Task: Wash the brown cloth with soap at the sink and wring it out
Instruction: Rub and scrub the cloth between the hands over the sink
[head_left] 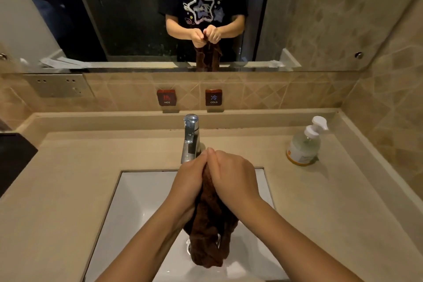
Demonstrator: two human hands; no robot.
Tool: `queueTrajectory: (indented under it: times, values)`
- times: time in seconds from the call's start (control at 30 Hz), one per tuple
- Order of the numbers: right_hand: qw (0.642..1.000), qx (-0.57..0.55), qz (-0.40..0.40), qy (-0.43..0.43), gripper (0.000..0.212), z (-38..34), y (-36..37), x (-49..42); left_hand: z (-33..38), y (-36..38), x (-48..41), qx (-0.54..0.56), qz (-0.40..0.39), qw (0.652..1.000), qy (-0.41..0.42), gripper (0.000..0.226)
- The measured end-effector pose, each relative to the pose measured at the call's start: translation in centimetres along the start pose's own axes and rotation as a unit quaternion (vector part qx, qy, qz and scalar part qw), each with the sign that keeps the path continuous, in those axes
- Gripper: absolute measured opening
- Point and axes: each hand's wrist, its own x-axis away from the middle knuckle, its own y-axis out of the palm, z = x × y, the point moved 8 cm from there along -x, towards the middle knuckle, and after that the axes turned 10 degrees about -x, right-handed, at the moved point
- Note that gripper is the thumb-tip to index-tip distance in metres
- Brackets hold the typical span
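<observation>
Cloth [210, 231] ×1, brown — gripped by left hand [191, 178] and right hand [233, 178] | sink [142, 201] ×1

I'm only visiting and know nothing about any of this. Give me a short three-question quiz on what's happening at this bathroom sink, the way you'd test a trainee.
1. True or false: the dark brown fabric cloth lies flat on the beige counter.
2. Where does the clear plastic pump soap bottle stand? A) on the counter, right of the chrome faucet; B) inside the basin; C) left of the faucet.
3. Fill in: the small dark wall sign left of the COLD sign reads ____.
Key: 1 false: the left hand and right hand grip it, hanging over the white rectangular sink. 2 A. 3 HOT.
</observation>
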Motion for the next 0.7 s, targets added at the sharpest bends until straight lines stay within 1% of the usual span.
queueTrajectory:
  times: [0.03,0.07,0.1,0.13,0.2,0.3,0.33,0.37,0.4,0.43,0.47,0.53,0.57,0.63,0.7]
  values:
    - [1.0,0.017,-0.016,-0.007,0.017,-0.7,0.7,0.3,0.0,-0.4,-0.2,0.021,0.005,1.0,-0.006,0.037]
    - [0.998,0.049,-0.019,-0.022,0.017,-0.9,1.2,0.6,-0.1,-0.4,-0.3,0.042,0.0,0.999,-0.013,0.037]
    - [0.998,0.046,-0.034,-0.017,0.021,-1.1,1.6,0.6,-0.2,-0.3,-0.4,0.055,-0.007,0.998,-0.014,0.035]
    - [0.999,0.036,-0.023,-0.015,0.026,-0.7,1.3,0.1,-0.4,0.1,-0.2,0.056,-0.016,0.998,-0.012,0.032]
    - [0.999,0.02,0.031,0.011,0.034,0.1,-0.5,-0.9,-0.3,0.8,0.2,0.016,-0.018,1.0,0.0,0.029]
    - [0.999,0.012,0.024,0.043,0.042,1.3,-1.0,-1.3,0.4,1.0,0.2,-0.035,-0.016,0.999,0.022,0.039]
    - [0.999,-0.002,0.027,0.045,0.041,1.4,-1.0,-1.2,0.8,0.7,-0.2,-0.036,-0.013,0.999,0.026,0.038]
    - [0.999,0.012,0.015,0.033,0.036,1.0,-0.4,-0.9,1.2,0.3,-0.4,-0.028,-0.005,0.999,0.026,0.037]
    - [0.999,0.034,-0.003,0.016,0.029,0.3,0.3,-0.5,1.3,-0.1,-0.8,-0.015,0.007,1.0,0.02,0.035]
    - [0.999,0.035,-0.001,0.004,0.022,-0.4,0.5,-0.2,1.1,-0.3,-1.1,-0.005,0.011,1.0,0.01,0.032]
    - [0.999,0.043,0.015,-0.007,0.022,-0.8,0.7,-0.1,0.9,-0.1,-1.2,0.008,0.009,1.0,0.003,0.032]
    - [0.998,0.037,0.046,0.004,0.032,-0.3,0.1,-1.1,0.5,0.6,-0.7,0.019,-0.006,1.0,-0.001,0.027]
    - [0.999,0.032,0.025,0.029,0.034,0.4,-0.1,-1.8,0.3,0.9,-0.5,0.006,-0.013,1.0,-0.001,0.028]
    - [0.998,0.027,-0.004,0.059,0.03,2.3,0.3,-2.2,0.4,1.3,-0.3,-0.023,-0.027,0.999,0.001,0.033]
    - [0.998,-0.005,0.016,0.065,0.034,2.5,0.2,-1.4,0.9,0.7,-0.7,-0.024,-0.018,1.0,0.004,0.035]
